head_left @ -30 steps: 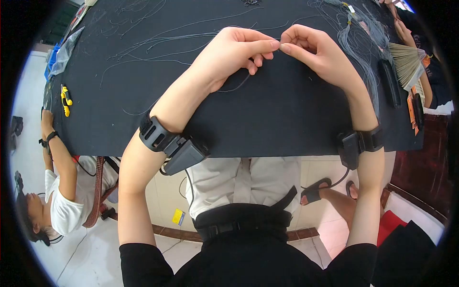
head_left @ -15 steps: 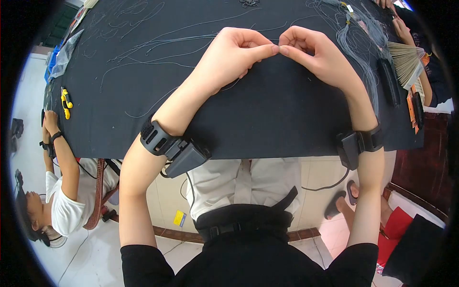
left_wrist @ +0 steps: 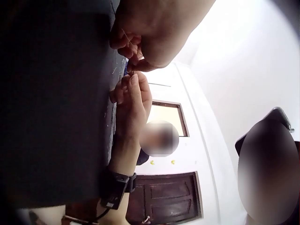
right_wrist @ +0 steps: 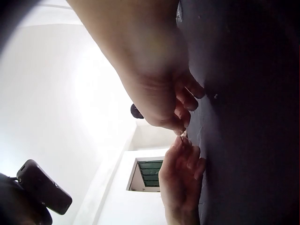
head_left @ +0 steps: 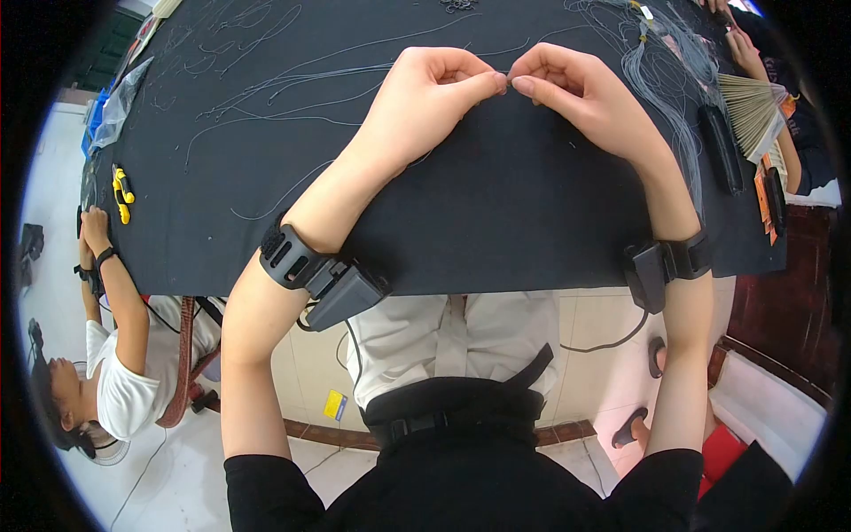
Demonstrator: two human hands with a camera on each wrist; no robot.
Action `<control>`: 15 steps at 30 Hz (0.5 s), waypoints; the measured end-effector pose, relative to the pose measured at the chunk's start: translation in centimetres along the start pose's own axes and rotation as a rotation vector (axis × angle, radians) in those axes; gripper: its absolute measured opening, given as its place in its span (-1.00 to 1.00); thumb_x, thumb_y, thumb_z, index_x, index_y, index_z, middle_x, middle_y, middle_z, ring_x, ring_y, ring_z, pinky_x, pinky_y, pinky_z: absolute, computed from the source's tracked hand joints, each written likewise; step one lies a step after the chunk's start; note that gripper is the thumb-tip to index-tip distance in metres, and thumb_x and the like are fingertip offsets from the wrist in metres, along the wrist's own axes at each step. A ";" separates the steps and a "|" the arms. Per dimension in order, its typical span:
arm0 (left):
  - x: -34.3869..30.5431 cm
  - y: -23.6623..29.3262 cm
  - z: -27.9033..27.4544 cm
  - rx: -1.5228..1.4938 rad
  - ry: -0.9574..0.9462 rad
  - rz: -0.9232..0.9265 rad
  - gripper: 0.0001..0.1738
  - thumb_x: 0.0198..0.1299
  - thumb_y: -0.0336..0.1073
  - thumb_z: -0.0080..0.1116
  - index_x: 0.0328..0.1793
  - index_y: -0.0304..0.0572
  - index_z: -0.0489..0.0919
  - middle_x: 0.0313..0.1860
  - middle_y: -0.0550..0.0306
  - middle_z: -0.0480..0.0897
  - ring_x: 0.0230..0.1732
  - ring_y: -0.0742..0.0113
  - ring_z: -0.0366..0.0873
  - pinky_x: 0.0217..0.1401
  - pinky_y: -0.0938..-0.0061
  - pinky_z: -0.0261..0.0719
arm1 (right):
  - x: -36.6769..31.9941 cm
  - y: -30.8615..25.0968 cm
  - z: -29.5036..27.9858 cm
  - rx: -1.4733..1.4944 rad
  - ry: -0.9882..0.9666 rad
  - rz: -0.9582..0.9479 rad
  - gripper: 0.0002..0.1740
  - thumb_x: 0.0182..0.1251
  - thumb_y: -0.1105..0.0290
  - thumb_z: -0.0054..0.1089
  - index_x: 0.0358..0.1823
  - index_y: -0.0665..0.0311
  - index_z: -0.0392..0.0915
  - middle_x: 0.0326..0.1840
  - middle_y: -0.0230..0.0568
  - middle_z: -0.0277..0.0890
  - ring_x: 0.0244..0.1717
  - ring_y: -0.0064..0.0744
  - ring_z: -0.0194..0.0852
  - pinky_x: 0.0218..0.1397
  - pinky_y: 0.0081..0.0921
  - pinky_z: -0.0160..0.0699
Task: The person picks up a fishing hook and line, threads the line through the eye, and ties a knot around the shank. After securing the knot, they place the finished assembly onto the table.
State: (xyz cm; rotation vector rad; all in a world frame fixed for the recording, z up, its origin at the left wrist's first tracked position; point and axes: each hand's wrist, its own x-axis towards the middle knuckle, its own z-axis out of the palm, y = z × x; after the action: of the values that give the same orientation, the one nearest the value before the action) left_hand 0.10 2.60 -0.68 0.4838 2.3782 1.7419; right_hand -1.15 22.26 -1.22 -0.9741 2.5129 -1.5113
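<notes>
My left hand (head_left: pixel 439 93) and right hand (head_left: pixel 585 99) meet fingertip to fingertip above the far part of the black table. Each pinches between thumb and forefinger, working on a thin grey cord (left_wrist: pixel 126 36) that crosses the left fingers in the left wrist view. What lies between the fingertips is tiny and mostly hidden. The other fingers of both hands are curled in. In the head view, a loose grey strand (head_left: pixel 277 198) lies on the table by my left forearm.
Several grey cords (head_left: pixel 324 73) stretch over the black cloth (head_left: pixel 496 230). A bundle of cords (head_left: pixel 660 66) lies at right, near a fan of beige strips (head_left: pixel 749 115) and a black case (head_left: pixel 720 151). Yellow-handled pliers (head_left: pixel 122 191) lie left. Other people sit at both sides.
Both hands have shifted slightly left and away from me, still fingertip to fingertip. My left lower fingers have curled in, and the dark cord end hanging below them has gone from sight.
</notes>
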 end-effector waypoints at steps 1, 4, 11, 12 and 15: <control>0.0 -0.1 0.0 0.008 -0.004 0.005 -0.76 0.10 -0.20 0.14 -0.29 -0.23 0.63 -0.61 0.36 0.46 -0.58 0.68 0.31 -0.54 0.76 0.23 | 0.0 -0.1 -0.2 -0.036 -0.015 0.007 -0.79 0.25 0.34 0.07 -0.31 0.38 0.48 -0.61 -0.46 0.29 -0.56 -0.74 0.16 -0.52 -0.74 0.16; -0.1 -0.1 0.2 -0.011 -0.013 -0.001 -0.77 0.14 -0.17 0.13 -0.27 -0.16 0.63 -0.63 0.42 0.40 -0.61 0.72 0.25 -0.59 0.81 0.16 | 0.0 0.0 -0.3 -0.078 -0.023 0.010 -0.79 0.24 0.34 0.07 -0.32 0.38 0.48 -0.61 -0.45 0.30 -0.56 -0.73 0.17 -0.52 -0.72 0.17; 0.0 -0.3 0.2 -0.028 -0.028 0.020 -0.78 0.16 -0.17 0.09 -0.28 -0.13 0.62 -0.60 0.42 0.39 -0.61 0.72 0.25 -0.59 0.82 0.17 | -0.1 -0.1 -0.3 -0.065 -0.002 0.014 -0.80 0.25 0.34 0.06 -0.33 0.38 0.48 -0.61 -0.45 0.30 -0.56 -0.74 0.17 -0.52 -0.73 0.17; 0.0 -0.3 0.2 -0.013 -0.033 0.031 -0.78 0.16 -0.18 0.08 -0.28 -0.13 0.62 -0.60 0.42 0.40 -0.61 0.72 0.25 -0.59 0.82 0.17 | -0.1 -0.1 -0.3 -0.065 0.004 0.006 -0.80 0.25 0.34 0.06 -0.32 0.38 0.47 -0.61 -0.45 0.30 -0.56 -0.74 0.17 -0.52 -0.73 0.17; -0.1 -0.3 0.2 0.039 -0.039 0.057 -0.79 0.16 -0.18 0.07 -0.29 -0.13 0.62 -0.60 0.41 0.40 -0.60 0.72 0.26 -0.58 0.82 0.17 | -0.1 -0.1 -0.3 -0.067 0.002 0.008 -0.79 0.26 0.33 0.05 -0.32 0.38 0.47 -0.62 -0.45 0.27 -0.58 -0.74 0.14 -0.54 -0.72 0.14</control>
State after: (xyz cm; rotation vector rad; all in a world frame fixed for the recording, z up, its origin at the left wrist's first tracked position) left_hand 0.17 2.68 -1.03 0.5911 2.3976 1.6958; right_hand -1.13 22.50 -1.07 -0.9701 2.5818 -1.4352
